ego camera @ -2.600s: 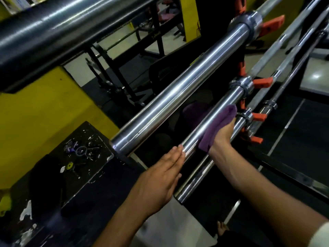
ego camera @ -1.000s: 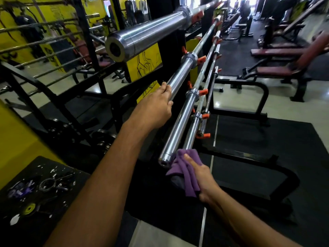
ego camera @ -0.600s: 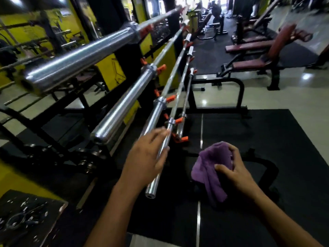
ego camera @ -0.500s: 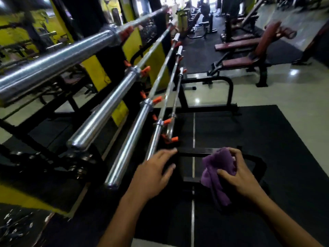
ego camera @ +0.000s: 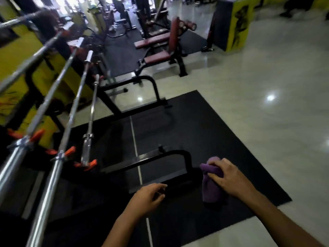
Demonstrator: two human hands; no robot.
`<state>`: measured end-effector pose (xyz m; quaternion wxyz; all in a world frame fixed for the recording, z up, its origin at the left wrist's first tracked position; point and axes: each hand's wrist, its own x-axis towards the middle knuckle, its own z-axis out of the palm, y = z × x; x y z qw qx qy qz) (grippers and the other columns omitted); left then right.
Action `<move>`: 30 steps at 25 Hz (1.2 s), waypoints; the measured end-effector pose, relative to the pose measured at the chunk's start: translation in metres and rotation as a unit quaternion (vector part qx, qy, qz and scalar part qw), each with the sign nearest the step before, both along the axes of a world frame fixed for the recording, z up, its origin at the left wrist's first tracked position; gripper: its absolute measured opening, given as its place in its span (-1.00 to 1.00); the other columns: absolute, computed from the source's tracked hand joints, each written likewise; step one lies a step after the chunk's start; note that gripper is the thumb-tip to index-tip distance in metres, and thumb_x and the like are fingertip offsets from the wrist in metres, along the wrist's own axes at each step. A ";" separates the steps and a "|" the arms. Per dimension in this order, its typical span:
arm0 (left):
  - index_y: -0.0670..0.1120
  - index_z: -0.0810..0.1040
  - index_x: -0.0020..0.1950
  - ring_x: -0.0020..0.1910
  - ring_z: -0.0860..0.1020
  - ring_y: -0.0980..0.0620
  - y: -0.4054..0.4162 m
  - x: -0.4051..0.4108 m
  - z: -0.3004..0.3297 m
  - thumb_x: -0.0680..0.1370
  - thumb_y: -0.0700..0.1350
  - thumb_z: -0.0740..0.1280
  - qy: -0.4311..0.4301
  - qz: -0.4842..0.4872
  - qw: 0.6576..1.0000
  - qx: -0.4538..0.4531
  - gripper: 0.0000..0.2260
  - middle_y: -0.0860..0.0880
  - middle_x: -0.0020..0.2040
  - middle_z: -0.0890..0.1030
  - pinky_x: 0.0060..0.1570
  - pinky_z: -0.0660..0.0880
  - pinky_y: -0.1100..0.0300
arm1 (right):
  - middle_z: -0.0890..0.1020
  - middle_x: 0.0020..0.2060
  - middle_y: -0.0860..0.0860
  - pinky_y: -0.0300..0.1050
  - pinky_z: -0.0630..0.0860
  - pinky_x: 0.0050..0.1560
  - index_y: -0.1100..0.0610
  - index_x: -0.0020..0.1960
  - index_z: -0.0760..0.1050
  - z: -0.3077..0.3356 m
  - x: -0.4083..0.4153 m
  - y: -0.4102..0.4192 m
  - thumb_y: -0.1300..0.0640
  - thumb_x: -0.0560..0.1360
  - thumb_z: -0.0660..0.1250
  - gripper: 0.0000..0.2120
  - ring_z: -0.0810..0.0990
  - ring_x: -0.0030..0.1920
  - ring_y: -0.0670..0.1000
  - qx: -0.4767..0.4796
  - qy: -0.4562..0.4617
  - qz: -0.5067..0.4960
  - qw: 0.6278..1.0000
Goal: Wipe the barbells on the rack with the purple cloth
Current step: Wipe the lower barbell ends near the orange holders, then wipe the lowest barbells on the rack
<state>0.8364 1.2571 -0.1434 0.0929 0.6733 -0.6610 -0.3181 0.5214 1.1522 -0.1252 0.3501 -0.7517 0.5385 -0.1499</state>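
Two bare hands held out over a black floor mat [ego camera: 204, 122], well apart from chrome barbells [ego camera: 71, 111] on a rack [ego camera: 142, 157] at left.

Right hand [ego camera: 229, 177] curled around a bunched purple cloth [ego camera: 211, 188], fingers and thumb wrapped over its upper part, the rest hanging below the palm. Left hand [ego camera: 147, 196] lower and nearer the middle, fingers loosely curled, holding nothing, touching no bar. Barbells lying side by side in a stepped row, running away toward the upper left, blurred by motion, with orange clips [ego camera: 69, 151] near their sleeves. Black rack foot on the mat between the hands and the bars. Maroon padded benches [ego camera: 156, 57] beyond, on a pale glossy tiled floor [ego camera: 267, 77], yellow walls [ego camera: 14, 50] behind the rack.
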 end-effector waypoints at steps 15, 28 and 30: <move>0.16 0.47 0.38 0.17 0.55 0.23 -0.282 -0.045 -0.096 0.61 -0.02 0.34 0.067 -0.008 0.997 0.030 -0.66 0.19 0.20 0.56 0.18 0.54 0.17 | 0.63 -0.17 -0.17 -0.06 0.59 -0.11 -0.06 -0.02 0.48 -0.020 -0.112 -0.238 0.03 0.50 0.47 -0.83 0.62 -0.15 -0.13 -0.042 0.023 -0.147 0.988; 0.18 0.39 0.43 0.16 0.52 0.25 -0.574 -0.086 -0.093 0.61 0.01 0.34 0.048 -0.001 0.998 0.033 -0.60 0.20 0.21 0.49 0.20 0.55 0.15 | 0.57 0.00 -0.23 -0.47 0.38 -0.10 -0.18 0.26 0.46 -0.046 -0.138 -0.516 0.15 0.51 0.44 -0.59 0.51 -0.16 -0.32 -0.016 -0.018 -0.096 0.995; 0.16 0.38 0.45 0.18 0.51 0.23 -0.617 -0.087 -0.092 0.61 0.00 0.34 0.016 0.021 0.999 0.040 -0.58 0.16 0.24 0.49 0.22 0.53 0.18 | 0.58 -0.05 -0.23 -0.36 0.44 -0.11 -0.17 0.09 0.50 -0.051 -0.138 -0.577 0.16 0.46 0.47 -0.68 0.51 -0.18 -0.32 -0.026 -0.018 -0.056 0.998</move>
